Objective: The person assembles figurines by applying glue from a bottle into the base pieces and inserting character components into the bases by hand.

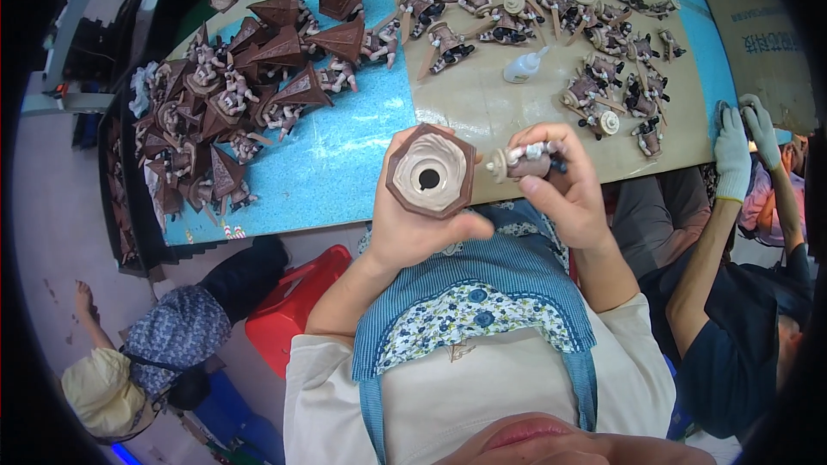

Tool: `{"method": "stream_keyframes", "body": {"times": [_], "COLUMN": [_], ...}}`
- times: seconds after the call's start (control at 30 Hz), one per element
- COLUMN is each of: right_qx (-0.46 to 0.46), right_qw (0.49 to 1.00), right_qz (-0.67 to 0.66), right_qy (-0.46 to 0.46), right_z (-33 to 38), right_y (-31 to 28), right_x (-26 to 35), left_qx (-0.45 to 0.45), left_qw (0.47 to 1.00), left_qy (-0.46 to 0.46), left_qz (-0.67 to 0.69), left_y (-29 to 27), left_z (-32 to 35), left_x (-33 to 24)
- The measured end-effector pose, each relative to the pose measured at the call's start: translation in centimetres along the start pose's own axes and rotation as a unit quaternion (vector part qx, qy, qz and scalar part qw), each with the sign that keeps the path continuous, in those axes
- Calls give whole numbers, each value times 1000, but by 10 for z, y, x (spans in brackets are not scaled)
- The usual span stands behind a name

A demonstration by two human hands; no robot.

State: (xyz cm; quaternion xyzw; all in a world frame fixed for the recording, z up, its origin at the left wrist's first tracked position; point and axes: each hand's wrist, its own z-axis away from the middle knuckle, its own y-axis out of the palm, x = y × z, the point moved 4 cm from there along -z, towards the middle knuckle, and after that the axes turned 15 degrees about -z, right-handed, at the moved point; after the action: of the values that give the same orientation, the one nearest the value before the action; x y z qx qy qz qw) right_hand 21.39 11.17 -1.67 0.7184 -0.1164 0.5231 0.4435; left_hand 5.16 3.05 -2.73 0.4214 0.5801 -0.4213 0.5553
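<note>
My left hand is closed around a brown polygonal base, its hollow cream inside turned up. A dark round hole shows in the middle of the cream part. Just to the right, my right hand pinches a small painted figurine between thumb and fingers. The figurine lies sideways, with a stepped cream disc at its left end pointing toward the base. A narrow gap separates the two pieces. Both hands are raised over the near edge of the table.
Brown pointed pieces with figures crowd the table's left side. Several similar figurines lie at the right, near a small white squeeze bottle. A co-worker's gloved hand rests at the right edge by a cardboard box. A red stool stands left.
</note>
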Motion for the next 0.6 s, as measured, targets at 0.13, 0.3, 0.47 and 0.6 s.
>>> {"method": "stream_keyframes", "body": {"times": [0.13,0.3,0.47,0.6], "right_qx": [19,146,238,281], "right_qw": [999,940,827,769], "right_qz": [24,302,494,560], "right_qy": [44,-51,-123,-125], "right_z": [-9,-21,-32,-35], "right_y": [0,26,57,73], "right_x": [22,39,48,53], "left_qx": [66,113,153,103], "left_qw": [996,992,985,982], "left_qy": [-2,28,15,80], "left_qz": [55,-49,-78,-138], "left_y": [-7,6,9,8], "left_z": [-1,-6,-7,-7], "left_x": [5,-2,-8,-18]}}
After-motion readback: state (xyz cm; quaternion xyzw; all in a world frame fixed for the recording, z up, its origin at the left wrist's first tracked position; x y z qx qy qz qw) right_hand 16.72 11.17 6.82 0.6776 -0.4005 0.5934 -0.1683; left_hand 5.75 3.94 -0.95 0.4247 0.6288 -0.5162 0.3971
